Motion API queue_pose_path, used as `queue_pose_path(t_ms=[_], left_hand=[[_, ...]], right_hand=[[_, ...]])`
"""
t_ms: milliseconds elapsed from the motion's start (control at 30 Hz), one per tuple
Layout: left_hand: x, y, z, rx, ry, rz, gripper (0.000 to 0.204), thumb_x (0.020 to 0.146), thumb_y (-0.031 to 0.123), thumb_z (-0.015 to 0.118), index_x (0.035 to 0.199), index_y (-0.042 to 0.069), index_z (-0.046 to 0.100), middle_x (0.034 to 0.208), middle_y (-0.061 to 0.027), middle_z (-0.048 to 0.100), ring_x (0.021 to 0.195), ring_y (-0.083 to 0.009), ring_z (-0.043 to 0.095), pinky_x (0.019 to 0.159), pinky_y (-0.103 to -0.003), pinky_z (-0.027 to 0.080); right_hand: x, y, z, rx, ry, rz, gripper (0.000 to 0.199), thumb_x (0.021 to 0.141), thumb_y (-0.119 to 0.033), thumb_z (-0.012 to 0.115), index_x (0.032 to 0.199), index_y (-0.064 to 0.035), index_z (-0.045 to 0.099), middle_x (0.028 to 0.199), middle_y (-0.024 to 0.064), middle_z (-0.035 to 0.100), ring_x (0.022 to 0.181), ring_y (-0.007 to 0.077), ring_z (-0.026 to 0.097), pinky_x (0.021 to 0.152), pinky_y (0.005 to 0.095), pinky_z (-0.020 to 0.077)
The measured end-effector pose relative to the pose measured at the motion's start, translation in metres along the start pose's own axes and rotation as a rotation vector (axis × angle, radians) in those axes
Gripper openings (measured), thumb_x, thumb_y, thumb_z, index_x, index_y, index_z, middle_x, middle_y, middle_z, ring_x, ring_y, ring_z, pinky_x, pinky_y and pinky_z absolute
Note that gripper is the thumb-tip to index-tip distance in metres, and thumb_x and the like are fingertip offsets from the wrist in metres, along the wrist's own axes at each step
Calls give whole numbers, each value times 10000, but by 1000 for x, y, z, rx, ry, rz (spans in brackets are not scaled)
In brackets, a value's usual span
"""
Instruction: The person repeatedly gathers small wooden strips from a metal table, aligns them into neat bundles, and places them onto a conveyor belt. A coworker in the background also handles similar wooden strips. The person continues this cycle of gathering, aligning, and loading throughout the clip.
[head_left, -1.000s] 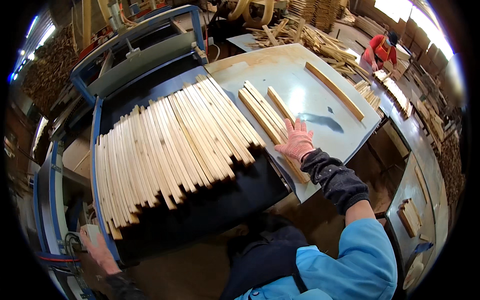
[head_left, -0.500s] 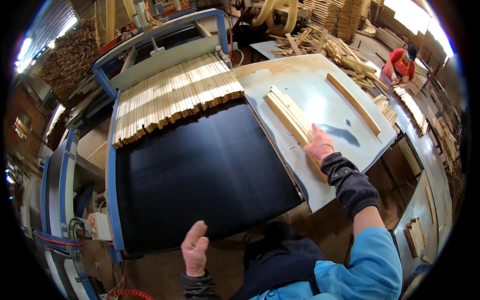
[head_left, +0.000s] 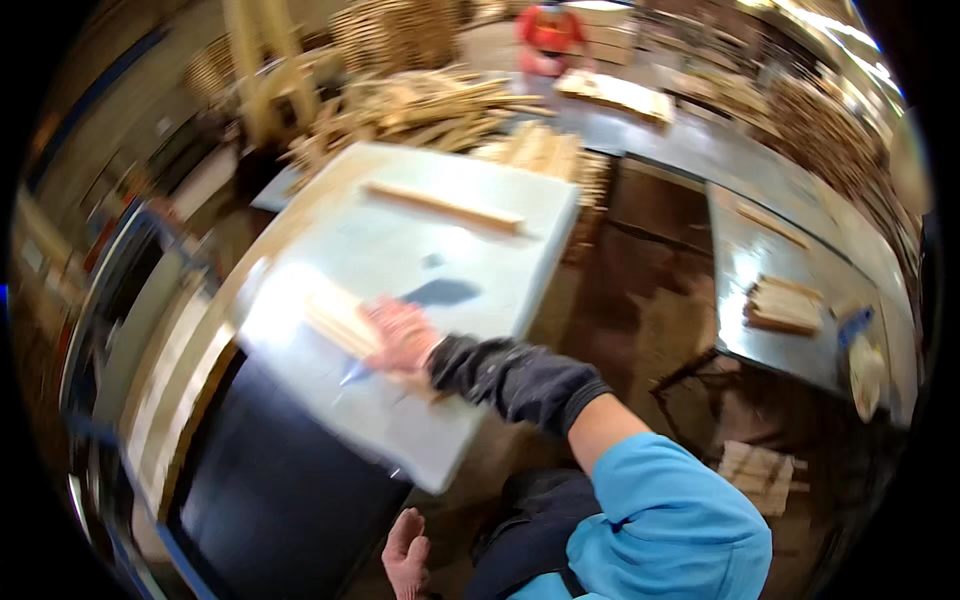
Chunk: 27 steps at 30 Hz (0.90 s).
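My right hand (head_left: pixel 402 340) is on a small bundle of pale wooden strips (head_left: pixel 335 312), its fingers wrapped over their near part; motion blurs the grip. The strips lie side by side on a light grey sheet-topped table (head_left: pixel 300 250). Low in the view, my left hand (head_left: pixel 406 550) is held up with nothing in it, thumb apart from the fingers. It is nearest to the black conveyor belt (head_left: pixel 285 480). A row of wooden strips (head_left: pixel 185 400) lies across the belt's far part, smeared by motion.
A single wooden batten (head_left: pixel 445 208) lies toward the table's far side. Piled offcuts (head_left: pixel 420 105) lie beyond it. To the right, a metal bench (head_left: pixel 735 320) bears a strip bundle (head_left: pixel 783 305). A co-worker in red (head_left: pixel 550 40) stands far off. More wood (head_left: pixel 760 475) lies low at right.
My view has swung right, so the belt and table sit further left in it. The right hand stays on the strips. The left hand appears lower, still empty.
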<state>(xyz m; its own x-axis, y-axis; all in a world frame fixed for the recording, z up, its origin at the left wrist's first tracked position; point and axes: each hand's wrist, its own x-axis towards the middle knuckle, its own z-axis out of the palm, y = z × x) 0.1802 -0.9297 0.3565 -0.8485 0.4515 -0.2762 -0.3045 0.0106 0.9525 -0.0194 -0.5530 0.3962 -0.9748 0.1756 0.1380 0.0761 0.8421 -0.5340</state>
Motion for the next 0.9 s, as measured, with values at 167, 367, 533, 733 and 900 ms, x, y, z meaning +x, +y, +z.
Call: queue_pose_path(t_ms=[167,367,533,733,900], left_hand=[[81,21,136,7,-306,26,550,1086,181,671,1556,-79,555,1507,-180,652,1405,-292,608,1217,-419,452],[190,2,338,-7,-559,-153,617,989,77,746,1560,-57,553,1511,-188,658,1390,-298,636,1220,-430,470],[257,-1,483,259,-871,-254,589,1040,80,705,1590,-38,532,1533,-149,649,1390,-250,633,1191,-367,475],[361,-21,631,345,-1074,-430,675,1029,105,752,1624,-52,474,1625,-189,560,1492,-257,540,1246,-357,419],[470,-56,773,323,-1117,-434,650,1038,136,751,1607,-54,500,1588,-175,596,1467,-241,562,1230,-349,433]], right_hand=[[-106,105,-76,431,77,-118,909,898,-422,776,1647,-31,441,1576,305,549,1456,434,540,1220,448,443],[-262,298,-159,474,-107,419,824,982,-444,702,1639,-12,456,1499,280,641,1381,410,631,1147,431,517],[-358,406,-179,660,95,747,808,1002,-442,707,1627,10,466,1540,291,617,1433,382,610,1189,407,486],[-392,507,-194,889,219,976,773,1031,-353,735,1643,20,445,1542,250,629,1426,340,609,1191,395,477],[-373,636,-242,739,269,1084,719,1032,-367,725,1597,22,509,1401,200,729,1247,304,708,1100,383,539]])
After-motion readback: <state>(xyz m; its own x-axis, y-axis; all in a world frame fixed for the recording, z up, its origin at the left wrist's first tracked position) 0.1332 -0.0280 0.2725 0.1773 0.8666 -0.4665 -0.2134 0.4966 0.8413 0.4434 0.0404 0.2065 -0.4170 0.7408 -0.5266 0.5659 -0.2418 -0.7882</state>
